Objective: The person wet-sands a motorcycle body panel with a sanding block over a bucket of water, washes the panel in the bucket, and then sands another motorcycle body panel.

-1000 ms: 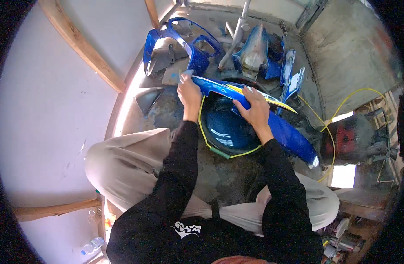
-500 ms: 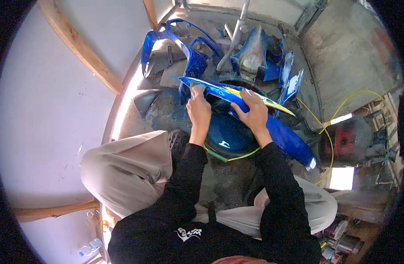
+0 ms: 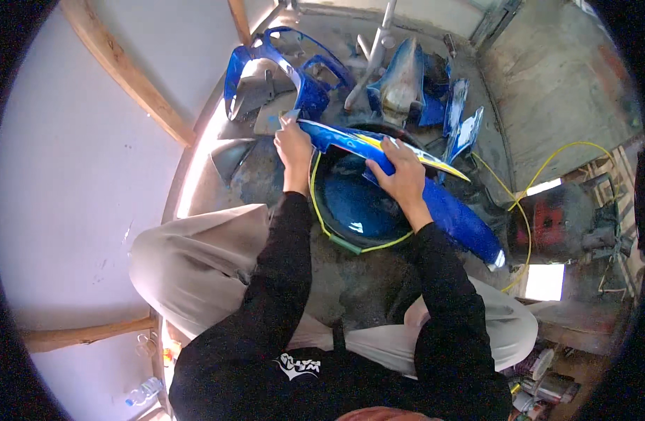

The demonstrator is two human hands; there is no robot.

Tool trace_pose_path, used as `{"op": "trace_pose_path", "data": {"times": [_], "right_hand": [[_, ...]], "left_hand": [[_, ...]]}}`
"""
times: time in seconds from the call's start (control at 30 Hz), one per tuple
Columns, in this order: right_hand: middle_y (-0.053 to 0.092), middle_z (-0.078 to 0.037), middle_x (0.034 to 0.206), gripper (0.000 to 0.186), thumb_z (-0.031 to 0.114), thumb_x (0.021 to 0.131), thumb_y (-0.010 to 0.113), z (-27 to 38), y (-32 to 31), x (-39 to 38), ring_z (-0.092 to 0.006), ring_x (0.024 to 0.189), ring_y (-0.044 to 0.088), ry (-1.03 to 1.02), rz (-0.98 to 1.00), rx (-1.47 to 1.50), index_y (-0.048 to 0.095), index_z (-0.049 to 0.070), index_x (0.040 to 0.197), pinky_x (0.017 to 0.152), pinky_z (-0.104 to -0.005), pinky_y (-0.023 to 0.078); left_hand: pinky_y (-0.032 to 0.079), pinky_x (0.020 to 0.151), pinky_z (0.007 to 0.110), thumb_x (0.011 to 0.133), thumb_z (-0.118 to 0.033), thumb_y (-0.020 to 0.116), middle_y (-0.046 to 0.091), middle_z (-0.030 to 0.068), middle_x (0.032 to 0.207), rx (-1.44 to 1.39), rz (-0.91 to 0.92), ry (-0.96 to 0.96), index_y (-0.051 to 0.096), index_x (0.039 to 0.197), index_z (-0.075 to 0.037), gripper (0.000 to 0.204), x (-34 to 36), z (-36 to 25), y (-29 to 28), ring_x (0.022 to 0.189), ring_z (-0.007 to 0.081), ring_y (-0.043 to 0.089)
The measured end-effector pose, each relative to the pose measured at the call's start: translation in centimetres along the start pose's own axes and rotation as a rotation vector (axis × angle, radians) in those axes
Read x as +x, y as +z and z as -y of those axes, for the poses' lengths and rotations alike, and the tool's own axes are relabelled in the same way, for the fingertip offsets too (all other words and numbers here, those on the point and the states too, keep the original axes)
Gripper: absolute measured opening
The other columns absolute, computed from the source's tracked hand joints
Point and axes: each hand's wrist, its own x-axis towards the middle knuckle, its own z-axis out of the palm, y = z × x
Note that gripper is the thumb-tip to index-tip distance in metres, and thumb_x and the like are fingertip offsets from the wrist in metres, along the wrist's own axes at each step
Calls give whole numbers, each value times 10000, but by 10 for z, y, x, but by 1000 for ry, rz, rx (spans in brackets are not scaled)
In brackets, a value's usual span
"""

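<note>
A long blue motorcycle fairing panel (image 3: 357, 142) with yellow and white stripes lies slantwise above a black bucket (image 3: 321, 203) of dark water. My right hand (image 3: 404, 175) grips the panel near its middle, thumb on the near side and fingers over the top. At the panel's left tip, my left hand (image 3: 294, 151) is closed, with a small grey sheet (image 3: 292, 114) showing at its fingertips. Its exact kind is hard to see. A second blue curved panel (image 3: 463, 224) lies beside the bucket, below my right wrist.
Beyond the bucket lie a blue fairing frame (image 3: 308, 95), a blue-edged fender-like part (image 3: 400, 77) and narrow blue-white pieces (image 3: 466, 130). A dark triangular piece (image 3: 230, 158) rests at the left. A yellow hose (image 3: 529, 210) loops at the right, near a dark red-marked object (image 3: 547, 221).
My left hand has moved left, off the panel's face to its tip, uncovering more of the bucket's left side. The panel has shifted slightly; my right hand keeps its grip.
</note>
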Motion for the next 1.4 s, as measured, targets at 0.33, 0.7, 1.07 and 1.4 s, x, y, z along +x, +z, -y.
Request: {"op": "trace_pose_path", "data": {"times": [0.33,0.7,1.07,1.4], "right_hand": [[689,-153,1320,569,471,859,762,1,-3,0,-404,1266,604,-20,2,21,722,42,1230,1093,-471,464],[672,-145,1354,592,474,851,770,-1,-4,1,-409,1257,605,-12,36,14,704,48,1256,1086,-476,468],[666,-142,1366,613,488,854,759,-1,-5,-3,-399,1273,600,-9,35,19,694,49,1277,1099,-470,461],[672,-161,1347,595,482,867,750,-3,-4,1,-413,1268,601,-37,16,16,695,47,1269,1104,-485,452]], "left_hand": [[559,764,575,892,-40,525,697,279,1093,-26,96,-36,682,1150,-22,304,5,-2,-6,843,452,705],[564,736,566,901,5,509,691,296,1050,-35,45,7,656,1145,-6,285,3,3,4,778,477,691],[558,813,563,872,-31,559,713,262,980,-7,35,93,698,1137,-22,300,8,-1,3,852,447,709],[561,827,547,861,-4,546,656,276,1169,39,424,-117,665,1156,13,319,4,-18,-10,922,453,695]]}}
